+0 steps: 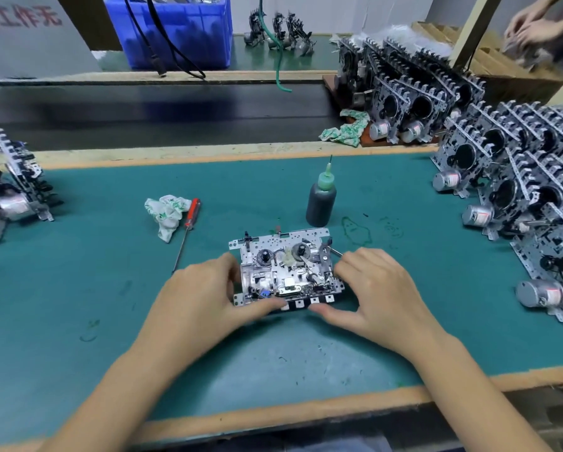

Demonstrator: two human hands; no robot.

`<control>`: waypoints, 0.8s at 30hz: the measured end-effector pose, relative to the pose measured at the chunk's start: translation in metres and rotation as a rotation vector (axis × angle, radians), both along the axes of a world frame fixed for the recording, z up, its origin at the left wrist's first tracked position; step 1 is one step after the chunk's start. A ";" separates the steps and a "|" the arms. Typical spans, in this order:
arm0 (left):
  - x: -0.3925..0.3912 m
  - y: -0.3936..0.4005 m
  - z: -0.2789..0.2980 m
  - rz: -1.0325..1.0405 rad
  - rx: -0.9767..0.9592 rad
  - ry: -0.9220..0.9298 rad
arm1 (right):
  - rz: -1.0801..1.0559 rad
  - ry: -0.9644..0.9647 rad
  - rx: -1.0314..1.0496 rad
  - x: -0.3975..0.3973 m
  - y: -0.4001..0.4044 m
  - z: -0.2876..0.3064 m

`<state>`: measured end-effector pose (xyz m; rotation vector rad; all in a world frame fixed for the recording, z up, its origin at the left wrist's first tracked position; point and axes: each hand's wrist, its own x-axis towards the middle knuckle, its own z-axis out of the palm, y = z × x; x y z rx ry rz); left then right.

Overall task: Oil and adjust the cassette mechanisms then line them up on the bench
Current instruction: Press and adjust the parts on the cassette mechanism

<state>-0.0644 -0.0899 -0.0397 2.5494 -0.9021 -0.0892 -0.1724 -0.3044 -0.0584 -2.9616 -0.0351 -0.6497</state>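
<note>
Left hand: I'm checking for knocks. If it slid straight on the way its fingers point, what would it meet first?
The left hand points right, already touching the cassette mechanism; beyond it, probably the right hand.

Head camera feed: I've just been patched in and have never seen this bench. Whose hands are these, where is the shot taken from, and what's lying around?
There is one picture, from a camera worn on the worker's head, looking down at a green bench mat. No robot: both are bare hands. The left hand and right hand grip a cassette mechanism lying flat, one at each side, thumbs at its near edge. Behind it stands a dark oil bottle with a needle tip. To the left lie a red-handled screwdriver and a crumpled rag. Rows of upright mechanisms stand on the right, and a few more at the far left.
</note>
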 end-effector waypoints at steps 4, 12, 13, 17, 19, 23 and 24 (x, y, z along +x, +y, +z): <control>-0.011 -0.008 -0.006 -0.028 -0.082 -0.304 | 0.004 -0.062 -0.033 0.001 -0.001 -0.003; -0.016 -0.007 -0.023 -0.006 -0.171 -0.381 | 0.026 -0.145 -0.061 0.005 -0.001 -0.011; -0.016 -0.008 -0.024 0.008 -0.180 -0.390 | 0.037 -0.147 -0.035 0.005 0.000 -0.011; -0.015 -0.008 -0.024 0.030 -0.203 -0.382 | 0.082 -0.135 0.036 0.004 0.000 -0.011; -0.011 -0.005 -0.023 -0.040 -0.218 -0.362 | 0.067 -0.141 0.010 0.005 -0.001 -0.012; -0.001 0.004 -0.023 -0.206 -0.217 -0.315 | 0.036 -0.152 -0.033 0.004 -0.002 -0.015; -0.001 0.005 -0.024 -0.203 -0.217 -0.327 | 0.044 -0.147 -0.020 0.004 -0.003 -0.015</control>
